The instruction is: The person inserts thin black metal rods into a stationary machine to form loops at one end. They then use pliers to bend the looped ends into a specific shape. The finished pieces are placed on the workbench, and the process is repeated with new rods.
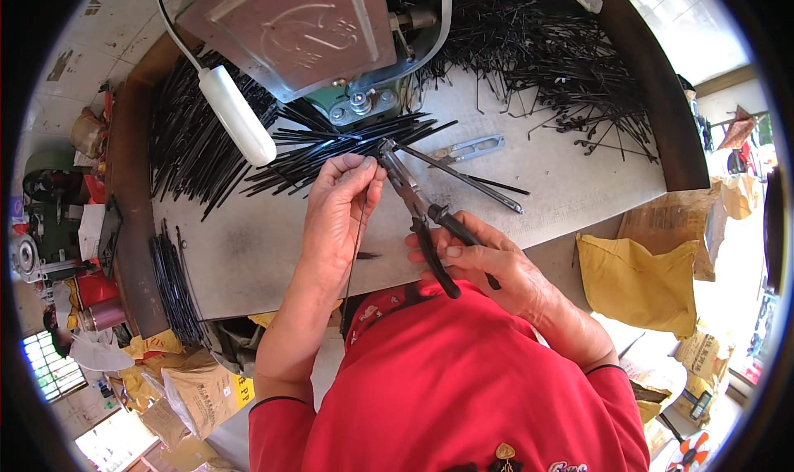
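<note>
Right hand [500, 265]: right of centre, wrapped around the handles of the pliers.
Left hand [343, 195]: centre of the frame, fingertips pinched on a thin rod, just beside the pliers' nose.
Worktable [240, 282]: pale, worn surface with raised brown sides, spanning most of the frame.
Machine [289, 38]: upper centre, with a reddish cover plate and bolted metal parts beneath.
Hooked rods [579, 88]: tangled black heap, upper right, many with bent ends.
Straight rods [194, 145]: dense black pile, upper left.
Loose rods [331, 154]: crossing each other below the machine, close to the left fingertips.
Pliers [407, 187]: centre, tilted, metal head toward the upper left, 2 dark handles apart; whether the jaws bite the rod, I cannot tell.
Grey bar [475, 183]: right of the pliers' head, slanting down to the right.
Thin rod [356, 253]: centre, hanging from the left fingertips past the wrist; its upper end is lost among fingertips and pliers.
Main risk: a fingertip could be nipped, because the left hand sits so near the pliers' nose.
Slip risk: the thin rod could twist or slide if the pinch is light or the pliers meet it off-line.
Snag risk: its free lower end, near the shirt [463, 364], could catch on cloth if the wrist turns.
</note>
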`<action>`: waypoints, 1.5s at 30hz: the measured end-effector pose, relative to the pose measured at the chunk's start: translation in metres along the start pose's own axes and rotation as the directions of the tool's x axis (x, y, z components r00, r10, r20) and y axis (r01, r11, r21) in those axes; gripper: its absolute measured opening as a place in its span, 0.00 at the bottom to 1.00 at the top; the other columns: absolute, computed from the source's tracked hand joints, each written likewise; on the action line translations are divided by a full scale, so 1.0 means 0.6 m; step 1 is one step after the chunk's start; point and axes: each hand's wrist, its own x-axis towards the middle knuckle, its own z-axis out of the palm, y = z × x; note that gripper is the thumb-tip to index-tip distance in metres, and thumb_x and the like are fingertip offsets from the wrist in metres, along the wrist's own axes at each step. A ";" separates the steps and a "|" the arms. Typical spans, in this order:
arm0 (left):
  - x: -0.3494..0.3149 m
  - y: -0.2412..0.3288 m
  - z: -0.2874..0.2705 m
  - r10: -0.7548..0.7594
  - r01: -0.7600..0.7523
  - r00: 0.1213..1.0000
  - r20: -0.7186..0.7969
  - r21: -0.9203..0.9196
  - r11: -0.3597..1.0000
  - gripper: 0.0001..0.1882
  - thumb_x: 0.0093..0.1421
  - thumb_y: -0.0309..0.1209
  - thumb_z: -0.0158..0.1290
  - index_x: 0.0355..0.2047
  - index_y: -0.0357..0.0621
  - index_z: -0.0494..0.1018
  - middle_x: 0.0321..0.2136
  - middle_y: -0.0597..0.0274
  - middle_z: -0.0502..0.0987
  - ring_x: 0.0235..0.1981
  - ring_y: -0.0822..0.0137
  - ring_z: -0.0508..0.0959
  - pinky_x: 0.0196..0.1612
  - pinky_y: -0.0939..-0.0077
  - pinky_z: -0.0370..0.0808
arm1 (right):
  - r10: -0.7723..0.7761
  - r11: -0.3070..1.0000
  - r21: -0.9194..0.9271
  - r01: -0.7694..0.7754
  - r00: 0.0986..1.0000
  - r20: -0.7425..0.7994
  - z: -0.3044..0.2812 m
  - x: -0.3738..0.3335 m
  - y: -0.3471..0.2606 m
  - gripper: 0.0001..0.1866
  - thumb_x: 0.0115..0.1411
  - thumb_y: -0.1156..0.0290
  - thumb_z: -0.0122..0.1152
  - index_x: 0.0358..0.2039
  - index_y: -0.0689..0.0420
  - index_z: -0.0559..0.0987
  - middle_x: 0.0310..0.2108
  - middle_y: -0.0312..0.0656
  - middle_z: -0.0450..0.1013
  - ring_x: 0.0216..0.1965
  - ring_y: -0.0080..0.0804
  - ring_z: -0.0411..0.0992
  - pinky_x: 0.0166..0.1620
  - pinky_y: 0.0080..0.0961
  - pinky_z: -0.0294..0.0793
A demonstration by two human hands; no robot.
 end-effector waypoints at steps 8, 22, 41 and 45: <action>0.003 -0.005 0.000 -0.011 0.011 1.000 0.001 -0.035 0.999 0.04 0.60 0.21 0.54 0.34 0.40 0.70 0.28 0.58 0.76 0.25 0.79 0.77 0.27 0.95 0.79 | -0.005 1.000 0.010 0.005 1.000 0.006 -0.003 0.001 -0.001 0.08 0.61 0.70 0.52 0.39 0.57 0.69 0.50 0.49 0.70 0.55 0.38 0.67 0.54 0.34 0.67; 0.005 -0.008 0.001 -0.007 0.006 1.000 -0.012 -0.034 0.999 0.05 0.59 0.21 0.54 0.35 0.39 0.70 0.29 0.58 0.76 0.25 0.79 0.77 0.27 0.95 0.79 | -0.011 1.000 -0.028 0.011 1.000 0.005 0.002 0.000 -0.007 0.09 0.60 0.70 0.52 0.40 0.58 0.69 0.49 0.48 0.70 0.53 0.35 0.67 0.53 0.33 0.68; 0.005 -0.012 0.001 -0.015 0.015 1.000 -0.001 0.002 1.000 0.07 0.60 0.24 0.55 0.36 0.41 0.68 0.30 0.60 0.77 0.27 0.79 0.77 0.31 0.92 0.77 | 0.006 0.998 -0.055 -0.006 1.000 -0.005 0.003 0.003 -0.008 0.09 0.61 0.69 0.52 0.39 0.58 0.68 0.49 0.49 0.70 0.53 0.36 0.68 0.52 0.33 0.69; 0.003 -0.012 0.001 -0.019 0.019 1.000 -0.019 -0.001 1.000 0.08 0.59 0.24 0.55 0.36 0.42 0.68 0.31 0.61 0.77 0.27 0.79 0.77 0.33 0.92 0.77 | -0.017 0.998 -0.059 0.014 0.999 -0.051 0.004 0.005 -0.001 0.09 0.60 0.71 0.53 0.39 0.60 0.68 0.50 0.54 0.68 0.53 0.43 0.68 0.54 0.38 0.70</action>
